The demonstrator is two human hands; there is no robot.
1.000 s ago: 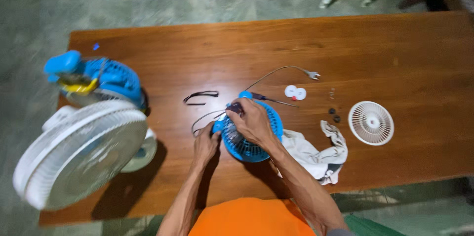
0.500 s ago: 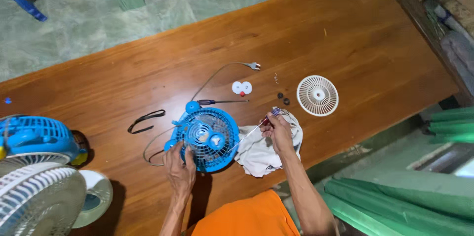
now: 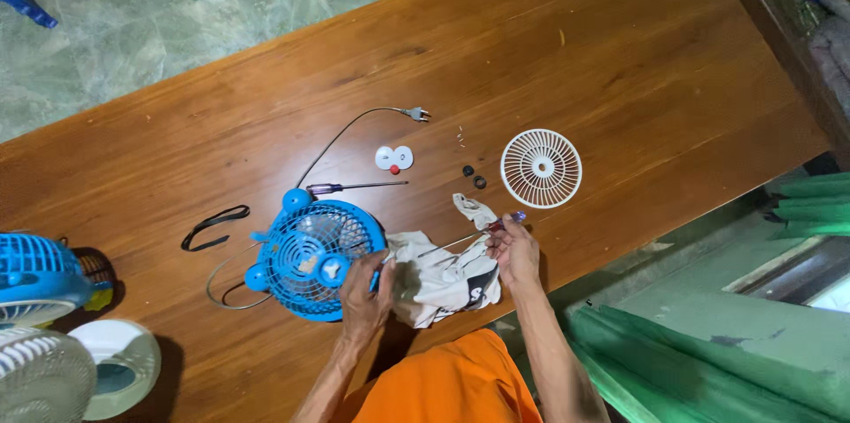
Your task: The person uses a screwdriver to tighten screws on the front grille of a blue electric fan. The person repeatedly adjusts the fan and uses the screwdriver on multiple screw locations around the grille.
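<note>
A small blue fan with a grille lies flat near the front edge of the brown wooden table. My left hand grips its right rim. My right hand holds a screwdriver by its purple handle, the shaft reaching left over a crumpled white cloth toward the fan's rim. A second screwdriver lies just behind the fan. The fan's grey cord runs back to a plug.
A white round grille lies to the right, with two black rings, small screws and a white part near it. A black band lies left. More fans crowd the left edge. Green sheeting lies beside the table.
The view has swung right and come closer. My right hand left the fan, moved right over the cloth and now holds a screwdriver. My left hand shifted to the fan's right rim.
</note>
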